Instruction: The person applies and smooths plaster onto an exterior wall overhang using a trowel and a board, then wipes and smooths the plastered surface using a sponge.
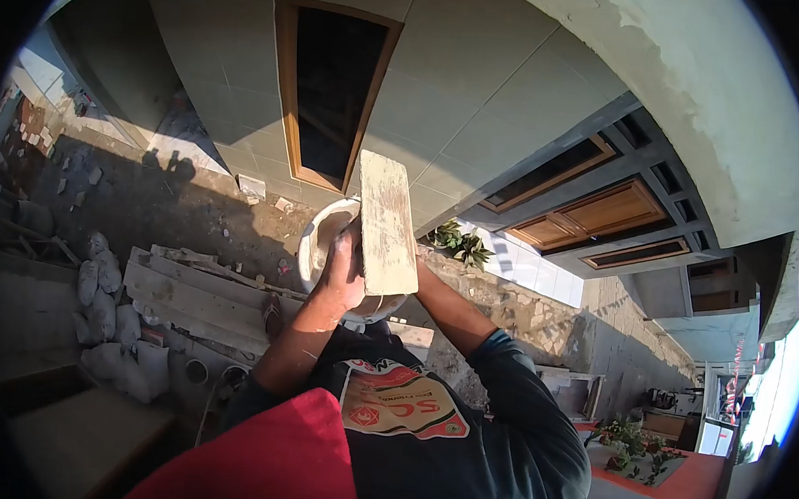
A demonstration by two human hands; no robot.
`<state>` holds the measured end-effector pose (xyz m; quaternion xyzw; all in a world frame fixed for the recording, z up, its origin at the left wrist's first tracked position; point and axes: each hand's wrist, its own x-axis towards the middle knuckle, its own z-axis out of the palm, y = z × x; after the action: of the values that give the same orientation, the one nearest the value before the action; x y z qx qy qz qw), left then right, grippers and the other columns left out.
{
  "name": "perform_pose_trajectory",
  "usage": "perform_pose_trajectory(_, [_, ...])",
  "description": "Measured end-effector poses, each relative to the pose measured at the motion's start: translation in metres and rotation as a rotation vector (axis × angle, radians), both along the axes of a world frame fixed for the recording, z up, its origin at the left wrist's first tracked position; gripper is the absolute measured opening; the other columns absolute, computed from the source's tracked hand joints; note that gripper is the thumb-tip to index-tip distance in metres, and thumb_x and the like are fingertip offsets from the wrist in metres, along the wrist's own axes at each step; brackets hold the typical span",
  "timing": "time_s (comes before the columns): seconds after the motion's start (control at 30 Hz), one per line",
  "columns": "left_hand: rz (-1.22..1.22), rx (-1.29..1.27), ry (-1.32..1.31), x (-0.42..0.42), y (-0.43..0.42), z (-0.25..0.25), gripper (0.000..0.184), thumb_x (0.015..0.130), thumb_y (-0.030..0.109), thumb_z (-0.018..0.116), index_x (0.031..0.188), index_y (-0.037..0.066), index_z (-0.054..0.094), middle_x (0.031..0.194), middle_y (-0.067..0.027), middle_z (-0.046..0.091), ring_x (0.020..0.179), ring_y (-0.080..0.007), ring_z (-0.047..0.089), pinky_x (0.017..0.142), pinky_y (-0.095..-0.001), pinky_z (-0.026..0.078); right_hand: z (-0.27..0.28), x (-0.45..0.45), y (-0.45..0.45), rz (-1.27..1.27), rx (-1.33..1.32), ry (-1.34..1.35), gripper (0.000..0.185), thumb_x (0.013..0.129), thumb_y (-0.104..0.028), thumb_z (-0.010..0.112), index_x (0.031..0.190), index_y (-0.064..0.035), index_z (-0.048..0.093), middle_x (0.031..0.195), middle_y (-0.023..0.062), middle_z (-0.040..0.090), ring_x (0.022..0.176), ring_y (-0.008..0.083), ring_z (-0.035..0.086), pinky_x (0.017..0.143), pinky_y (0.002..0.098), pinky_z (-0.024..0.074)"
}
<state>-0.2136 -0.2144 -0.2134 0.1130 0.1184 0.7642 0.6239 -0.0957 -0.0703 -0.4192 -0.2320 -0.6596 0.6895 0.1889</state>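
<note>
A worn, cream-coloured rectangular plastering float (pixel 388 224) is held up in front of me, its long flat face towards me and streaked with dried material. At its lower left edge is my left hand (pixel 341 269), closed against it, with the fingertips partly hidden behind the board. My right forearm (pixel 451 305) reaches behind the float's lower right edge. The board covers my right hand, so its fingers do not show. Below and behind the float stands a pale round bucket (pixel 307 253), partly covered by the float and my left hand.
A tiled wall (pixel 481 69) with a wooden-framed window (pixel 335 93) rises ahead. Long boards (pixel 189 297) and several filled sacks (pixel 99 297) lie to the left. Green plants (pixel 461 244) grow beside white tiles to the right. Rubble is scattered over the ground.
</note>
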Motion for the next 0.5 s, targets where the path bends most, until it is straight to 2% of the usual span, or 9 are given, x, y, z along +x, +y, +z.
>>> perform_pose_trajectory(0.03, [0.018, -0.140, 0.032, 0.002, 0.003, 0.001, 0.045, 0.097, 0.037, 0.039, 0.125, 0.003, 0.050, 0.115, -0.0109, 0.061, 0.101, -0.0211, 0.062, 0.086, -0.0358, 0.052, 0.005, -0.006, -0.006, 0.078, -0.778, 0.528, 0.062, 0.087, -0.017, 0.065, 0.140, -0.0065, 0.033, 0.132, 0.0091, 0.049, 0.117, 0.0179, 0.052, 0.100, 0.0339, 0.0433])
perform_pose_trajectory(0.07, [0.074, -0.150, 0.057, 0.005, 0.003, -0.006, 0.044, 0.097, 0.035, 0.039, 0.125, 0.003, 0.050, 0.113, -0.0106, 0.061, 0.099, -0.0209, 0.063, 0.085, -0.0356, 0.053, 0.035, -0.010, -0.023, 0.061, -0.951, 0.599, 0.066, 0.083, -0.013, 0.070, 0.138, -0.0056, 0.034, 0.130, 0.0099, 0.051, 0.114, 0.0161, 0.054, 0.095, 0.0320, 0.0477])
perform_pose_trajectory(0.1, [0.374, -0.217, 0.930, 0.004, 0.012, -0.045, 0.040, 0.097, 0.031, 0.040, 0.123, 0.003, 0.052, 0.111, -0.0100, 0.062, 0.097, -0.0207, 0.064, 0.084, -0.0353, 0.053, 0.031, -0.009, -0.021, -0.004, -0.660, 0.570, 0.072, 0.079, -0.014, 0.074, 0.138, -0.0025, 0.034, 0.128, 0.0110, 0.052, 0.113, 0.0163, 0.055, 0.095, 0.0336, 0.0476])
perform_pose_trajectory(0.13, [0.081, -0.239, 0.052, 0.003, 0.006, -0.015, 0.038, 0.096, 0.030, 0.041, 0.121, 0.003, 0.053, 0.110, -0.0100, 0.063, 0.096, -0.0206, 0.064, 0.083, -0.0351, 0.053, 0.064, -0.005, -0.033, -0.096, -0.642, 0.636, 0.072, 0.078, -0.013, 0.075, 0.137, -0.0004, 0.034, 0.128, 0.0116, 0.052, 0.114, 0.0166, 0.055, 0.096, 0.0333, 0.0473])
perform_pose_trajectory(0.17, [0.093, -0.186, 0.010, 0.004, 0.004, -0.008, 0.037, 0.095, 0.030, 0.044, 0.118, 0.003, 0.054, 0.108, -0.0101, 0.064, 0.095, -0.0209, 0.064, 0.082, -0.0357, 0.053, 0.082, -0.004, -0.039, -0.053, -0.315, 0.549, 0.068, 0.083, -0.016, 0.070, 0.138, -0.0005, 0.033, 0.131, 0.0130, 0.050, 0.118, 0.0185, 0.052, 0.100, 0.0353, 0.0445])
perform_pose_trajectory(0.2, [0.071, -0.152, 0.021, 0.002, 0.002, -0.002, 0.037, 0.095, 0.030, 0.044, 0.118, 0.003, 0.055, 0.107, -0.0101, 0.064, 0.094, -0.0212, 0.064, 0.082, -0.0361, 0.053, 0.042, -0.010, -0.024, 0.182, -0.489, 0.961, 0.058, 0.091, -0.021, 0.057, 0.141, -0.0053, 0.031, 0.134, 0.0136, 0.049, 0.122, 0.0229, 0.049, 0.099, 0.0373, 0.0452])
perform_pose_trajectory(0.23, [0.048, -0.122, 0.031, -0.002, 0.001, 0.001, 0.037, 0.094, 0.030, 0.045, 0.117, 0.003, 0.055, 0.106, -0.0102, 0.064, 0.094, -0.0214, 0.065, 0.082, -0.0364, 0.053, 0.060, -0.005, -0.031, 0.187, -0.461, 0.969, 0.058, 0.091, -0.021, 0.057, 0.141, -0.0053, 0.031, 0.134, 0.0136, 0.049, 0.122, 0.0229, 0.049, 0.099, 0.0373, 0.0452])
perform_pose_trajectory(0.3, [0.080, -0.083, 0.035, 0.001, 0.002, -0.001, 0.037, 0.093, 0.030, 0.045, 0.116, 0.003, 0.055, 0.105, -0.0099, 0.064, 0.092, -0.0219, 0.065, 0.081, -0.0364, 0.054, 0.105, 0.013, -0.052, -0.302, -0.240, 0.379, 0.050, 0.080, -0.016, 0.073, 0.125, -0.0052, 0.055, 0.124, 0.0114, 0.058, 0.114, 0.0230, 0.055, 0.097, 0.0403, 0.0454])
perform_pose_trajectory(0.5, [0.222, 0.043, -0.039, 0.000, 0.006, 0.003, 0.036, 0.093, 0.029, 0.044, 0.113, 0.003, 0.057, 0.103, -0.0102, 0.065, 0.091, -0.0219, 0.065, 0.081, -0.0353, 0.053, 0.209, -0.005, -0.031, -0.043, 0.284, -0.123, 0.040, 0.088, -0.009, 0.063, 0.124, 0.0032, 0.053, 0.116, 0.0144, 0.060, 0.108, 0.0210, 0.057, 0.095, 0.0326, 0.0443])
